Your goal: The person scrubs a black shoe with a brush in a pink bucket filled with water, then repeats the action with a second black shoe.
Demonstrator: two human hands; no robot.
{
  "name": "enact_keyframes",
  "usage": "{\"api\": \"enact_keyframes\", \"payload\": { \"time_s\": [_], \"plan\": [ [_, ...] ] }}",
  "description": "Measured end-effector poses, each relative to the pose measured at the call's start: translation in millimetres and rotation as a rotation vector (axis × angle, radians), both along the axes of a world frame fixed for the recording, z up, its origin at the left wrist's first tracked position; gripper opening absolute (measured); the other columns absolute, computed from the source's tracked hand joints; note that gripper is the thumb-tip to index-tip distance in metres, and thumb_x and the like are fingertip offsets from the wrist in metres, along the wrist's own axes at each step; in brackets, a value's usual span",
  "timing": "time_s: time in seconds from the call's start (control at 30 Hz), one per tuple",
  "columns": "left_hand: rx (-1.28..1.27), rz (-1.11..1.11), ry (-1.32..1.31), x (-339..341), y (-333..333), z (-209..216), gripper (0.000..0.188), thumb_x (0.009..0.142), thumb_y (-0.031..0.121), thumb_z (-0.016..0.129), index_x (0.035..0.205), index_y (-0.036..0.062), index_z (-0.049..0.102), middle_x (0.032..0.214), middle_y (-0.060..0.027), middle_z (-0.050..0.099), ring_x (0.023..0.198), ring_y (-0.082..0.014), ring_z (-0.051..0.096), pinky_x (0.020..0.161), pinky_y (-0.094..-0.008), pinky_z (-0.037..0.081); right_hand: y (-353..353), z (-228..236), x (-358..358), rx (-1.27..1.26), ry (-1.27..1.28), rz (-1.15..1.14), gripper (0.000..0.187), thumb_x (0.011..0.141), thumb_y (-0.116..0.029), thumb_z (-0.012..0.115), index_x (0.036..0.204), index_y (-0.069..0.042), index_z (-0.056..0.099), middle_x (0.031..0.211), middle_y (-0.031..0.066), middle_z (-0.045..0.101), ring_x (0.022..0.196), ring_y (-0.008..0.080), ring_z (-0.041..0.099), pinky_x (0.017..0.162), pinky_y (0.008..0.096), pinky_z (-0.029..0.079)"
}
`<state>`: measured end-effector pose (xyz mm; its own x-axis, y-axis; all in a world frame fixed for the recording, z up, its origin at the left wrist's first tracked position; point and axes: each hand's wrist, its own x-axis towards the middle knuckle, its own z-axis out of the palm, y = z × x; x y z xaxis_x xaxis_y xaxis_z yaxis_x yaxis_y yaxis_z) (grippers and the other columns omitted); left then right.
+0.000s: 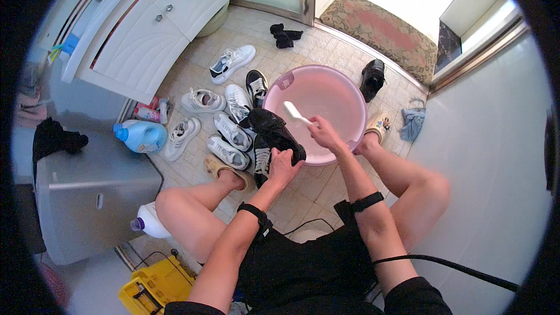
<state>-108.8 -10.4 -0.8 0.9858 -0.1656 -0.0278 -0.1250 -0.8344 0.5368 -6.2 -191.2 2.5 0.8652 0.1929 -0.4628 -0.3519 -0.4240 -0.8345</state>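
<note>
My left hand [284, 166] is closed round the heel end of a black shoe [272, 130], which rests over the left rim of a pink basin [354, 90]. In my right hand [324, 132] is a white brush [296, 113], gripped by its handle and held over the basin, apart from the shoe. Pale, cloudy water seems to lie in the basin. Just left of it stand several sneakers, among them a white sneaker [232, 135] and a black sneaker with pale laces [262, 160], partly hidden by my left hand and the black shoe.
Another black shoe [372, 80] stands right of the basin, near a blue cloth [413, 121]. Black socks [285, 35] lie beyond it. A blue detergent bottle [142, 135] and a grey bin-like box [102, 192] are at left. A patterned mat [382, 35] lies past the doorway.
</note>
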Motion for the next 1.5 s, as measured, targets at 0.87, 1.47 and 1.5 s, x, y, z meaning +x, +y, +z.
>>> {"api": "enact_keyframes", "payload": {
  "time_s": [0.87,1.47,1.5],
  "plan": [
    [0.137,-0.309,-0.087,-1.5,30.7,9.6,0.025,0.066,0.019,0.074,0.081,0.005,0.06,0.084,-0.0084,0.059,0.097,-0.0329,0.048,0.084,-0.0399,0.047,-48.5,-52.6,-24.2,-0.699,-0.332,0.171,0.029,0.083,-0.017,0.053,0.107,-0.002,0.055,0.084,0.0253,0.064,0.082,0.0421,0.063,0.073,0.0504,0.051],
    [-0.025,0.155,0.066,4.4,44.0,21.8,0.051,0.068,0.018,0.078,0.101,0.0029,0.043,0.101,-0.0181,0.05,0.094,-0.0382,0.054,0.079,-0.0443,0.046,-24.1,-57.3,-38.6,-0.439,-0.343,-0.1,0.024,0.09,-0.025,0.047,0.103,-0.006,0.053,0.083,0.0261,0.063,0.083,0.0463,0.059,0.074,0.0518,0.047],
    [-0.039,0.172,0.08,5.3,43.6,24.4,0.048,0.069,0.018,0.078,0.097,0.0032,0.042,0.093,-0.0172,0.051,0.09,-0.038,0.054,0.076,-0.0447,0.046,-26.3,-53.5,-41.0,-0.341,-0.407,-0.027,0.024,0.09,-0.024,0.048,0.103,-0.005,0.054,0.083,0.0262,0.062,0.083,0.0462,0.059,0.073,0.0521,0.046]
  ]
}}
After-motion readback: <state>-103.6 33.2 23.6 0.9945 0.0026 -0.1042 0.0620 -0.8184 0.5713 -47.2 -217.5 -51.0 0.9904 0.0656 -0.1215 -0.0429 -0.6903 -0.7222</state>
